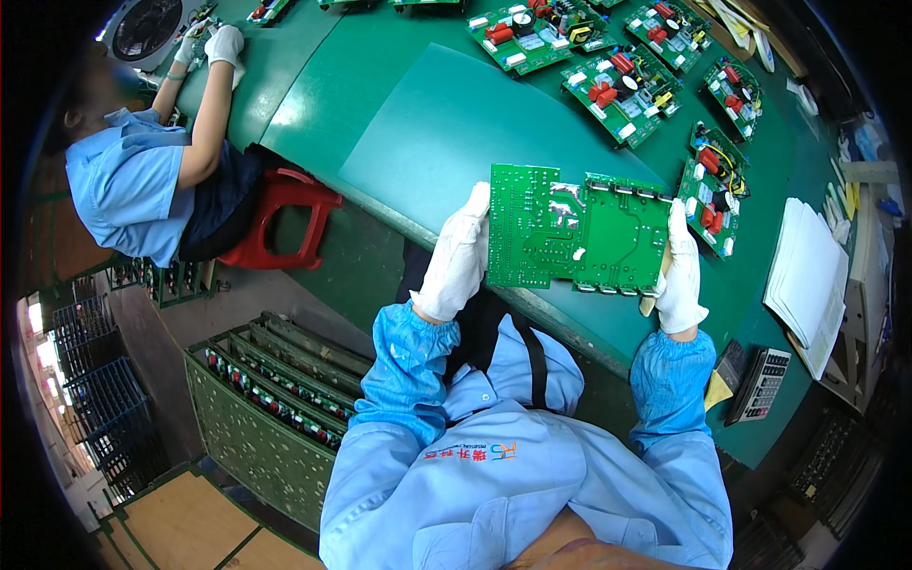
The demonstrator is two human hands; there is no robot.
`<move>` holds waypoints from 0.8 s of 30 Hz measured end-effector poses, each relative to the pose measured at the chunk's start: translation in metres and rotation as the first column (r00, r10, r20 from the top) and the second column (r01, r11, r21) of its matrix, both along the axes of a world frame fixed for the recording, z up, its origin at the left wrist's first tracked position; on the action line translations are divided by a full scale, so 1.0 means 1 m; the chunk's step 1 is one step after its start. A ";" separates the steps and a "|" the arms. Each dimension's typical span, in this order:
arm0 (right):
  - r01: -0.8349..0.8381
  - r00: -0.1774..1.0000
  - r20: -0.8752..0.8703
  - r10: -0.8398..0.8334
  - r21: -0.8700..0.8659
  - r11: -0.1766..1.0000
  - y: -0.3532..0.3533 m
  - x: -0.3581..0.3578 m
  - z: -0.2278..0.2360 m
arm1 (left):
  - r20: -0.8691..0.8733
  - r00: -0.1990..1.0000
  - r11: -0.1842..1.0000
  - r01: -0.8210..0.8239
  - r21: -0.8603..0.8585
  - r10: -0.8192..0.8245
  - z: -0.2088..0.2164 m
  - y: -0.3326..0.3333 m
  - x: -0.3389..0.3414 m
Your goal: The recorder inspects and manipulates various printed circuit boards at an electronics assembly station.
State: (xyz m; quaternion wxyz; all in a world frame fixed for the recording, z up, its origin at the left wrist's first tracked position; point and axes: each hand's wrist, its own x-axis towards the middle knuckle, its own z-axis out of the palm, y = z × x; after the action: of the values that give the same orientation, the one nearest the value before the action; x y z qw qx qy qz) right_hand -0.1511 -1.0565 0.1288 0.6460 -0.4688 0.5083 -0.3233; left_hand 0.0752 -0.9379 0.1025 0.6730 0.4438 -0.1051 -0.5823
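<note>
A green circuit board [622, 237] is held up over the near edge of the green table, its solder side with silvery patches facing me. My left hand [456, 258], in a white glove, grips the board's left edge. My right hand [681, 275], gloved too, closes on the opposite edge. A small tan piece shows by the right fingers at the board's lower corner; I cannot tell what it is. Beyond the held board, several populated boards [622, 93] with red, white and black parts lie on the table. One board [711, 190] rests close to my right hand.
A smooth mat [418, 142] covers part of the green tabletop. Paper sheets [806, 275] and a calculator [760, 385] are at the right. On the left, a co-worker [142, 180] in blue works beside a red stool [294, 223]. Below stands a green rack [261, 418] filled with boards.
</note>
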 end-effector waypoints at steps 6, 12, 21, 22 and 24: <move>0.017 1.000 0.009 -0.016 -0.012 1.000 -0.002 -0.005 -0.009 | 0.033 0.999 1.000 0.012 -0.017 -0.011 -0.004 0.001 0.001; 0.026 0.996 -0.084 -0.037 -0.136 0.990 -0.004 -0.016 -0.031 | -0.006 1.000 1.000 0.013 -0.020 -0.013 0.000 0.000 0.001; 0.018 1.000 0.000 -0.018 -0.025 1.000 -0.003 -0.010 -0.014 | 0.018 1.000 1.000 0.025 -0.008 -0.025 0.006 0.001 0.001; 0.025 1.000 0.009 -0.025 -0.008 1.000 -0.002 -0.008 -0.011 | 0.020 1.000 1.000 0.024 -0.015 -0.024 0.007 0.001 0.001; 0.019 1.000 0.009 -0.019 0.003 1.000 -0.002 -0.006 -0.006 | 0.026 1.000 1.000 0.015 -0.017 -0.015 0.008 0.000 0.000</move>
State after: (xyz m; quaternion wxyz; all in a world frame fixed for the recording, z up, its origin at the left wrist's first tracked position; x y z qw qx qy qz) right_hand -0.1567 -1.0585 0.1224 0.6457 -0.4617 0.5104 -0.3308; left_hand 0.0753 -0.9376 0.1105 0.6711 0.4446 -0.1220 -0.5806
